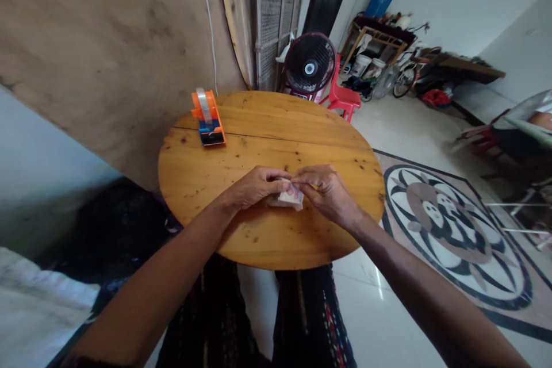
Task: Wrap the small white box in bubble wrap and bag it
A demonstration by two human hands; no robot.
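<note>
Nearest, the person's legs in dark patterned trousers (302, 322) show below the near edge of a round wooden table (267, 241). Both forearms reach in over the table. Just past the near edge's middle, a small pale packet (291, 195) with reddish and bluish print, in what looks like clear wrapping, is between the two hands, low over the tabletop. The left hand (261, 186) holds the packet from its left side, the thumb and fingers closed on its upper edge. The right hand (325, 188) meets it at the top right, thumb and fingertips pinched together on the upper corner, the fingertips close to those of the left; exactly what they grip is too small to tell. Farther off, near the table's far left edge, stands an orange and blue tape dispenser (209, 118) with a roll of tape. Beyond the table, a round black fan (309, 66) stands beside a red plastic chair (342, 95). To the right, the floor has a round patterned inlay (455, 233), and farthest back are a cluttered wooden stand (379, 34) and a bicycle (404, 80).
</note>
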